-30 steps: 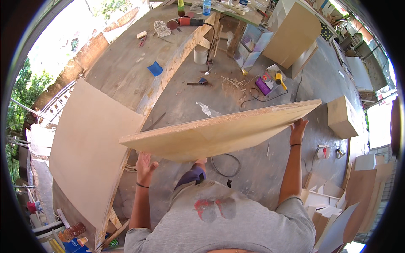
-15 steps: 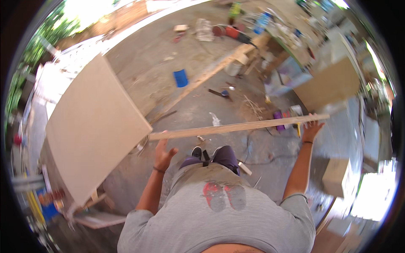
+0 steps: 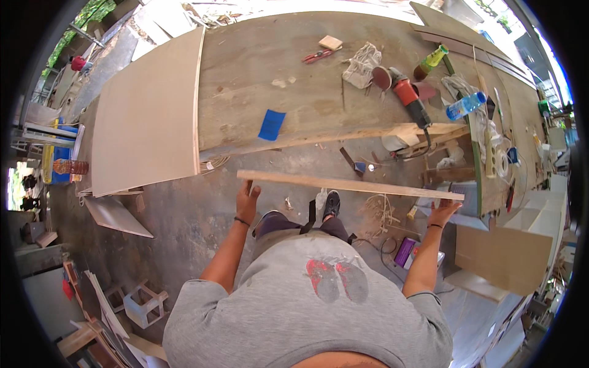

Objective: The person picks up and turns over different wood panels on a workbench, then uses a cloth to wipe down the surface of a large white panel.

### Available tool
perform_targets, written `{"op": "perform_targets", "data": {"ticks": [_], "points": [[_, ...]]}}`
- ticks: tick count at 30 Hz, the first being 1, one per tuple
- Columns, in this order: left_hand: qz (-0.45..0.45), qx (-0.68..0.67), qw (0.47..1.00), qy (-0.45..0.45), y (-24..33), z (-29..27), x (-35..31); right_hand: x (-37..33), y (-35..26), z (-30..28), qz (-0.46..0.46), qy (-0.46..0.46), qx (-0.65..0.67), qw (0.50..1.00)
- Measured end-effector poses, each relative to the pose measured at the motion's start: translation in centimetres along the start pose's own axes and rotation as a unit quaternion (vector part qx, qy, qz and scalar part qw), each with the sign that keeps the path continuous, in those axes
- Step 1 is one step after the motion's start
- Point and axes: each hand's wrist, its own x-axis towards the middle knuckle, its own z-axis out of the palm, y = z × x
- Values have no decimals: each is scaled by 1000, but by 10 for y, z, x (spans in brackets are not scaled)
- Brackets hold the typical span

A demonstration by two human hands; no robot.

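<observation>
Across the front of my body runs a long wooden board (image 3: pixel 350 185), seen along its narrow edge. My left hand (image 3: pixel 246 203) grips its left end from beneath, thumb apart from the fingers. At the opposite end my right hand (image 3: pixel 443 213) holds it, with some fingertips hidden behind the wood. The board is slightly tilted, lower on the right, and hangs above the floor in front of my feet. Beyond it stands a workbench (image 3: pixel 236 116), with a large pale plywood sheet (image 3: pixel 147 110) on its left part.
On the bench lie a red angle grinder (image 3: pixel 406 95), blue sandpaper (image 3: pixel 272 125), a green bottle (image 3: pixel 431 62) and a blue-labelled water bottle (image 3: pixel 466 106). Wood scraps (image 3: pixel 381 210) and a purple box (image 3: pixel 405 252) are on the floor. A brown panel (image 3: pixel 503 257) stands at the right.
My view has turned right, bringing the bench squarely ahead. I have carried the board round with both hands, and its right end now sits lower than its left.
</observation>
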Motion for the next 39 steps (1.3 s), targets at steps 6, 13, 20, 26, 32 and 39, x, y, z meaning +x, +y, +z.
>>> {"op": "perform_targets", "data": {"ticks": [6, 13, 20, 26, 32, 39], "points": [[-8, 43, 998, 34, -44, 55, 25, 91, 8, 11, 55, -74, 34, 995], [-71, -117, 981, 137, -3, 117, 44, 146, 22, 43, 102, -66, -51, 991], [-111, -133, 971, 163, -23, 125, 71, 181, 49, 60, 135, -54, -52, 988], [-131, -148, 961, 194, -43, 129, 80, 180, 58, 75, 134, -37, -84, 987], [-133, -160, 960, 186, -43, 126, 106, 188, 65, 69, 137, -83, -74, 984], [-192, -185, 940, 211, -55, 104, 122, 182, 65, 83, 155, -96, -103, 978]]}}
